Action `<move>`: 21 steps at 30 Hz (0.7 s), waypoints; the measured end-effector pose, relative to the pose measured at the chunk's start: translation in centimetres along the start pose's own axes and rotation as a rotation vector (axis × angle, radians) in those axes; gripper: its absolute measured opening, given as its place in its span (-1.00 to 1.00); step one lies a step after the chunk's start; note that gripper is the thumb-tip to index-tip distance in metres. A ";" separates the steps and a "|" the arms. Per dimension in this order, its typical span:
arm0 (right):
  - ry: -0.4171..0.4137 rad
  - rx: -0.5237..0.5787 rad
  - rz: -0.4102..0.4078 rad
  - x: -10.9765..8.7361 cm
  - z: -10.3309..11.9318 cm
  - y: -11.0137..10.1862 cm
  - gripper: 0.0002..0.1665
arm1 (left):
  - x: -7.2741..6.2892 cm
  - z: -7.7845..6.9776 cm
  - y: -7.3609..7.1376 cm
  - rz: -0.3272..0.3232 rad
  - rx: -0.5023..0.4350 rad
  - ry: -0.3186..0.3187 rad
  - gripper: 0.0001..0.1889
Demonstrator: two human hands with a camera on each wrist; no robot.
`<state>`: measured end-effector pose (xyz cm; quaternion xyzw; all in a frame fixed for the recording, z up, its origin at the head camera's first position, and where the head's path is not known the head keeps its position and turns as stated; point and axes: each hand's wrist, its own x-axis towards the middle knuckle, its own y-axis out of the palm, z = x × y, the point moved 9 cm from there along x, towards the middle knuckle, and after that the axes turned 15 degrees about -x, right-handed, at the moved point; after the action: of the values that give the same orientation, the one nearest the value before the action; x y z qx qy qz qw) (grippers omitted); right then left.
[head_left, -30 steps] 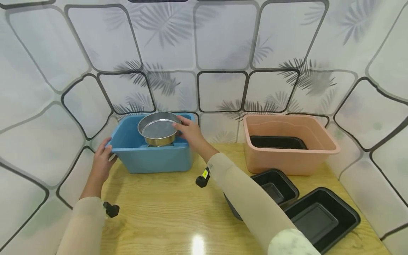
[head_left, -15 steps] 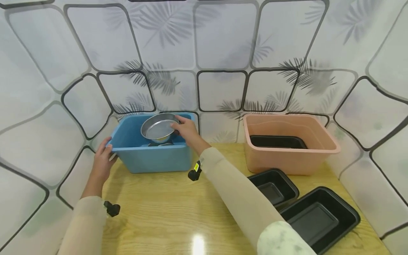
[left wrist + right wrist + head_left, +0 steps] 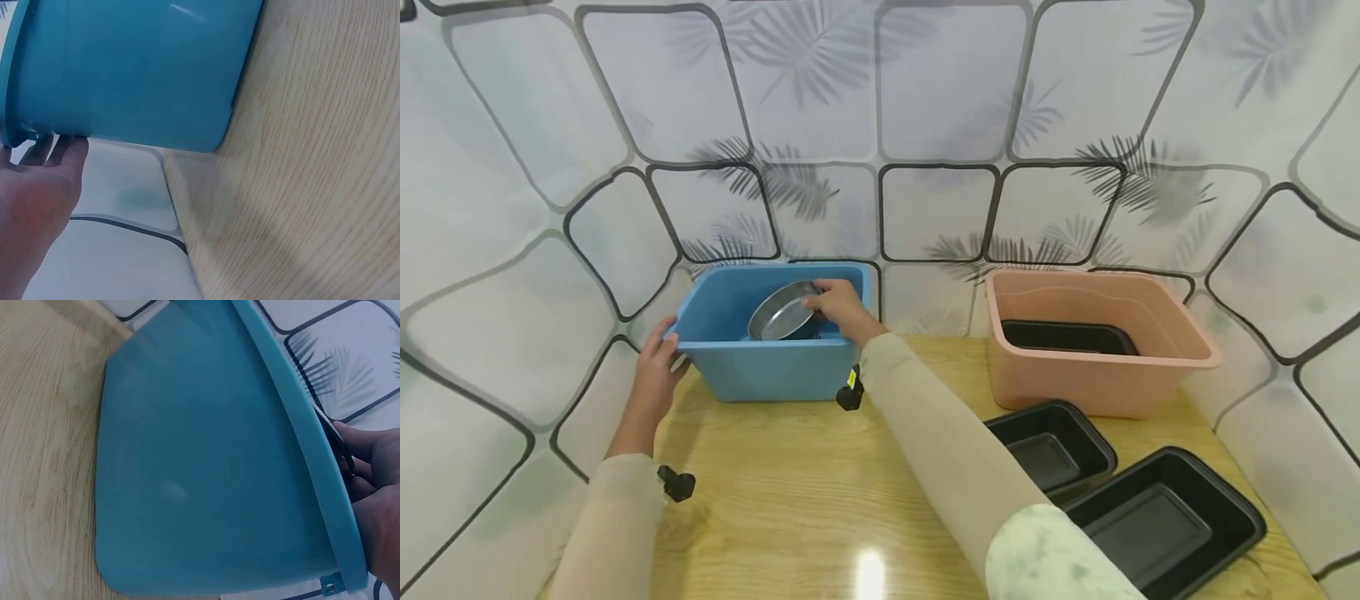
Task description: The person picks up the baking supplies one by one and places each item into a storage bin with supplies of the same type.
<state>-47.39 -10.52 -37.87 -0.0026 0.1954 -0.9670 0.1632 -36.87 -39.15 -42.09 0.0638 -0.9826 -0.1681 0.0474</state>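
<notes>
The round metal pan [image 3: 784, 312] was inside the blue bin [image 3: 775, 372], tilted, its hollow turned up toward the head camera and its left edge lower than its right. The right hand [image 3: 842, 308] held it at the upper right edge, thumb and fingers closed in a pinch on the rim. A dark patch showed just under the pan; whether it was the pan's own side or another thing could not be told. In the right wrist view the bin's wall hid most of the pan, leaving only a sliver of its edge by the fingers.

The left hand [image 3: 661, 358] gripped the bin's rim at the left front corner, its fingers bent around the edge.

The blue bin stood upright on the wood-grained desk [image 3: 775, 467]. The right sleeve [image 3: 940, 450] crossed above the desk. Beyond it, on the right, lay a smaller black pan [image 3: 1045, 458] and, nearer the person, a larger black pan [image 3: 1150, 525], partly covered by the sleeve. Behind them stood a peach bin [image 3: 1097, 383] with a black tray [image 3: 1067, 337] inside. A leaf-patterned sheet [image 3: 936, 83] hung around the desk.
</notes>
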 end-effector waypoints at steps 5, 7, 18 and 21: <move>0.028 -0.146 0.040 0.0 -0.2 0.8 -0.29 | -0.1 -0.1 -0.2 -0.013 -0.022 -0.012 -0.40; 0.035 -0.187 0.060 -0.1 -0.3 1.0 -0.28 | -0.1 -0.1 -0.2 -0.013 -0.026 -0.015 -0.40; 0.037 -0.183 0.150 -0.5 -0.1 1.8 -0.24 | -0.3 -0.1 -0.1 -0.013 -0.017 -0.015 -0.38; 0.027 -0.172 0.143 -0.4 0.0 1.8 -0.24 | -0.2 -0.2 -0.1 -0.007 -0.018 -0.006 -0.38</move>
<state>-46.49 -11.97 -38.58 0.0102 0.2794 -0.9325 0.2285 -36.67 -39.29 -41.93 0.0663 -0.9809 -0.1771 0.0444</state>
